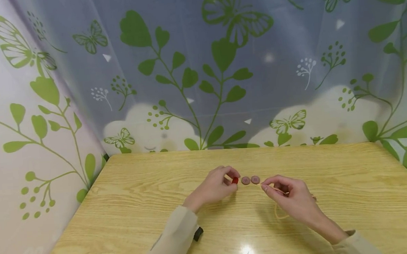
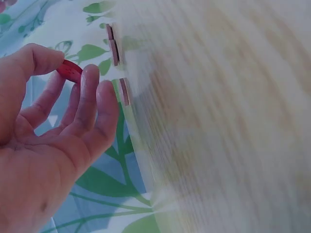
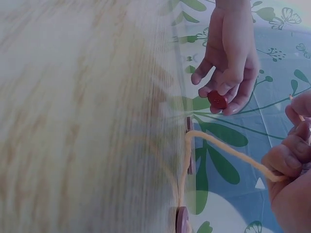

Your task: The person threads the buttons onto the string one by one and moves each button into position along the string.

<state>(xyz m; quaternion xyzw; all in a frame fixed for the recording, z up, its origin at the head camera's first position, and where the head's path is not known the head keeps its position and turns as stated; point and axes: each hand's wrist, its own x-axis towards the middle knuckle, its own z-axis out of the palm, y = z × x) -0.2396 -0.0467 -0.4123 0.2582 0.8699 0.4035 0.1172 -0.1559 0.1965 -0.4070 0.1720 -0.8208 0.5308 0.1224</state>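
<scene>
My left hand point(image 1: 223, 181) pinches a small red button point(image 1: 235, 180) between thumb and fingertips; the same red button point(image 2: 69, 71) point(image 3: 217, 99) shows in both wrist views. Just right of it, two mauve buttons point(image 1: 250, 180) lie flat on the wooden table point(image 1: 131, 207), seen edge-on as mauve buttons point(image 2: 115, 48) in the left wrist view. My right hand point(image 1: 283, 192) pinches the end of a pale yellow cord point(image 1: 280, 211), whose tip points toward the mauve buttons. The cord point(image 3: 228, 150) runs from the table up into my curled right fingers point(image 3: 286, 160).
A curtain with green leaves and butterflies point(image 1: 200, 65) hangs behind and beside the table. Beige sleeves point(image 1: 175, 239) cover both forearms. The table's left edge point(image 1: 73, 222) is near the curtain.
</scene>
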